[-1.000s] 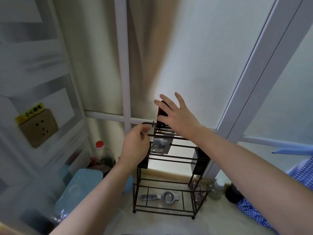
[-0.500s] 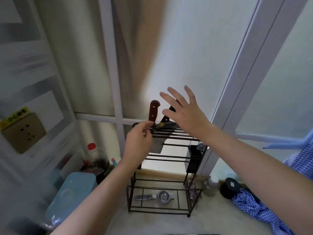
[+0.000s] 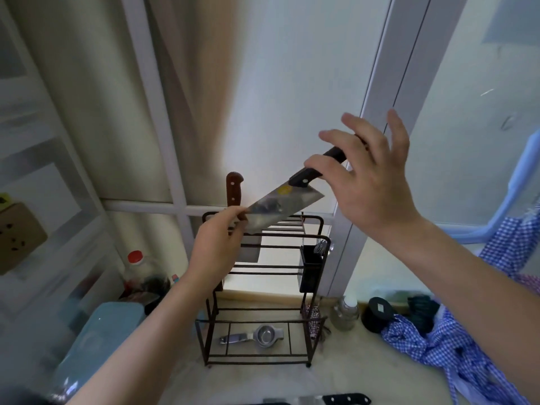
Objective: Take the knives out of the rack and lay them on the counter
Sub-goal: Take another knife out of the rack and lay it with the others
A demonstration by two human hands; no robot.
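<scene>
Right hand [image 3: 365, 182] is clamped on the black handle of the cleaver [image 3: 285, 207], which hangs tilted above the rack [image 3: 263, 287], clear of its slots. My left hand [image 3: 217, 249] pinches the top rail, I'd say to steady it. A brown-handled knife [image 3: 233, 190] remains slotted; another knife [image 3: 336, 400] lies on the counter [image 3: 365, 361].

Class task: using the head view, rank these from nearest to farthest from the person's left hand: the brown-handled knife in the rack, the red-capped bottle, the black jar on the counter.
From the left hand:
1. Brown-handled knife, just above it in the rack.
2. Red-capped bottle, to its left.
3. Black jar, far right on the counter.
</scene>
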